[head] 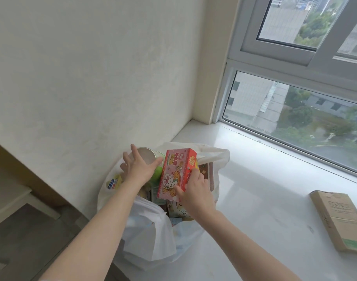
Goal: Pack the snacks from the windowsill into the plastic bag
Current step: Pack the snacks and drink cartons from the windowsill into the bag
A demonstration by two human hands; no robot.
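A white plastic bag (153, 230) stands open at the left end of the white windowsill (264, 195), with several snack packets inside. My right hand (193, 191) grips a red and pink snack box (176, 171) with a cartoon rabbit, held upright over the bag's mouth. My left hand (138, 167) reaches into the bag with fingers spread, touching a green tube with a pale round lid (148, 156). A brown packet (207, 173) stands in the bag behind the box.
A flat brown cardboard box (339, 218) lies on the sill at the right. The window (295, 110) runs along the sill's far side. A plain wall stands behind the bag, and floor with a low wooden piece lies to the left.
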